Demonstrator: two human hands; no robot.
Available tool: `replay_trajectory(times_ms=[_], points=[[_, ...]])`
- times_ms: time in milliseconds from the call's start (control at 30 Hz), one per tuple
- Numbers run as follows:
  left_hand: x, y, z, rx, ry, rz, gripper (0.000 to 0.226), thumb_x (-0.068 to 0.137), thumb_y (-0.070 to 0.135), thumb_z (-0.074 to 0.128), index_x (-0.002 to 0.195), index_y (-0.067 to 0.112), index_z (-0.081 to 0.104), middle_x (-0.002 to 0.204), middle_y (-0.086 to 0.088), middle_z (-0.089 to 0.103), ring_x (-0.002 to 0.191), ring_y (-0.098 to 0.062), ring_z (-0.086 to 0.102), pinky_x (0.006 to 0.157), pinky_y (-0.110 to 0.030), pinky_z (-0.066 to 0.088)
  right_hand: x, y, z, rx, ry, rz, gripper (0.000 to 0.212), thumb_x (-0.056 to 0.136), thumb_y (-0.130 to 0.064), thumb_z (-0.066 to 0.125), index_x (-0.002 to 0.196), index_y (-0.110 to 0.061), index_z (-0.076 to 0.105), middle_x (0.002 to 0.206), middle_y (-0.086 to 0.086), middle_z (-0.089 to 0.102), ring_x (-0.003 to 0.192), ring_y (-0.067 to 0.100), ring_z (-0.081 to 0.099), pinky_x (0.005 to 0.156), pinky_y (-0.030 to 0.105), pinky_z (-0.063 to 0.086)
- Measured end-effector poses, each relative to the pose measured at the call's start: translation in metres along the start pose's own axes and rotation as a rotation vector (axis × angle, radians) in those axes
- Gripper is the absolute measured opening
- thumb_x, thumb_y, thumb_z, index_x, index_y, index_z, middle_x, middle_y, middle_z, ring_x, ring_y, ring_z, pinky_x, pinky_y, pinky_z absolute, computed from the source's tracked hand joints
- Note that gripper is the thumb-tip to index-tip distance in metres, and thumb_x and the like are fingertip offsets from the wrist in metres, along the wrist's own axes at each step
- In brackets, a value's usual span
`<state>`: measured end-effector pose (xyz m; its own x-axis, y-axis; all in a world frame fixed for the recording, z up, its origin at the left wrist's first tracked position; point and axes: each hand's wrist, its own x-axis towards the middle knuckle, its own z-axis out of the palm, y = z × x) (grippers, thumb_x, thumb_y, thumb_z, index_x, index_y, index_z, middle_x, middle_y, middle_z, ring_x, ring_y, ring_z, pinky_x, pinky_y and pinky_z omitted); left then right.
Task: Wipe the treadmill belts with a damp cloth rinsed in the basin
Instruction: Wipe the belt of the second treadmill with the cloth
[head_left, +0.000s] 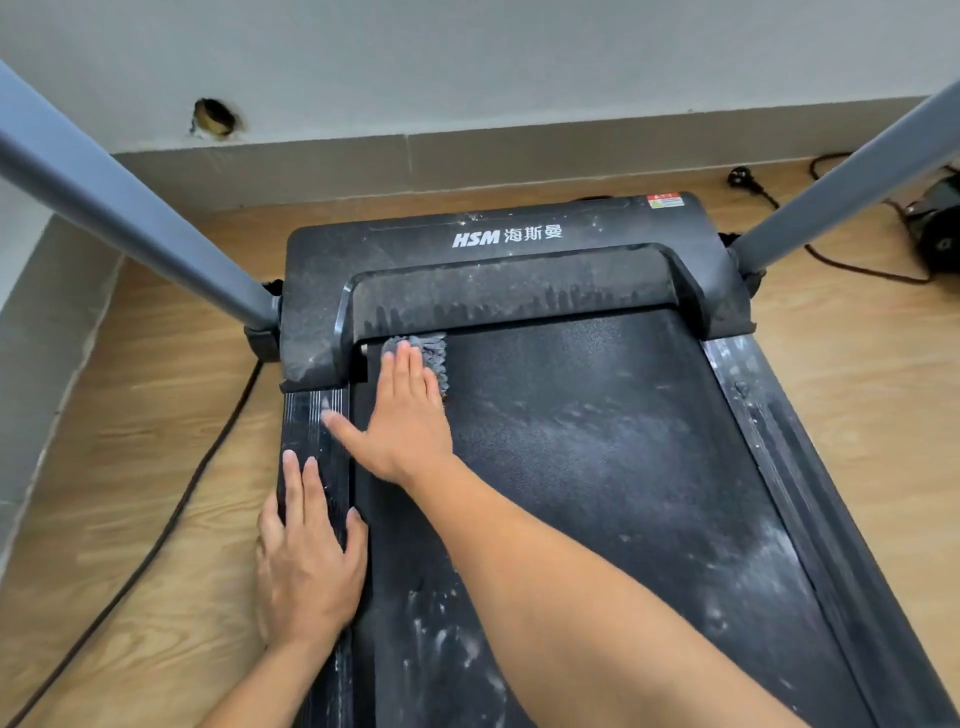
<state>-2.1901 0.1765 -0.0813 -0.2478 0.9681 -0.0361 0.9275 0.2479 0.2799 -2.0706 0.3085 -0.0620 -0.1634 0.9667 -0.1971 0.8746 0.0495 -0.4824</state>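
The black treadmill belt (597, 441) runs down the middle of the head view, dusty with pale smears. A grey shaggy cloth (434, 353) lies at the belt's far left corner, just under the motor cover (498, 260). My right hand (402, 415) presses flat on the cloth, fingers straight and thumb spread out to the left. My left hand (306, 556) rests flat on the left side rail (317, 431), fingers straight. The basin is not in view.
Two grey uprights (130, 208) (841, 182) rise from the treadmill's front corners. A black cable (171, 525) trails over the wooden floor on the left. Another cable with a plug (748, 182) and a dark device (940, 228) lie at the right, by the wall.
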Motion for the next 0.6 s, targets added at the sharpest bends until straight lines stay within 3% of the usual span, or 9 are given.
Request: replay_trajectory(times_ms=[100,167,433,600], points=[[0.000,0.002,-0.003,-0.004,0.002,-0.003,0.076,0.099,0.038,0.059,0.165,0.018,0.027,0.177,0.010,0.005,0.145,-0.041,0.035,0.110,-0.060,0.044,-0.024,0.041,-0.007,-0.216,-0.090,-0.281,0.104,0.097,-0.081,0.026,0.167,-0.010,-0.004,0.175,0.008,-0.012,0.160,0.019,-0.018,0.131,0.042,-0.003],[0.000,0.001,-0.004,-0.002,-0.006,-0.017,0.075,0.100,0.039,0.059,0.165,0.019,0.027,0.176,0.012,0.005,0.145,-0.041,0.036,0.108,-0.061,0.046,-0.034,0.075,-0.024,-0.290,-0.115,-0.333,0.102,0.097,-0.082,0.023,0.167,-0.013,-0.004,0.175,0.005,-0.012,0.161,0.017,-0.016,0.131,0.042,0.000],[-0.002,0.000,-0.006,0.001,-0.025,-0.005,0.073,0.103,0.043,0.052,0.166,0.021,0.022,0.176,0.014,-0.002,0.148,-0.040,0.031,0.109,-0.063,0.045,-0.089,0.255,-0.121,-0.253,0.077,0.239,0.111,0.089,-0.091,0.016,0.168,-0.015,-0.005,0.174,0.008,-0.013,0.161,0.022,-0.012,0.131,0.043,-0.002],[-0.002,0.001,-0.007,-0.002,-0.043,-0.012,0.073,0.103,0.043,0.050,0.167,0.019,0.022,0.176,0.013,-0.003,0.150,-0.040,0.029,0.112,-0.061,0.042,-0.101,0.257,-0.118,-0.129,0.131,0.437,0.120,0.084,-0.095,0.019,0.167,-0.010,-0.005,0.175,0.009,-0.012,0.161,0.023,-0.012,0.131,0.045,-0.003]])
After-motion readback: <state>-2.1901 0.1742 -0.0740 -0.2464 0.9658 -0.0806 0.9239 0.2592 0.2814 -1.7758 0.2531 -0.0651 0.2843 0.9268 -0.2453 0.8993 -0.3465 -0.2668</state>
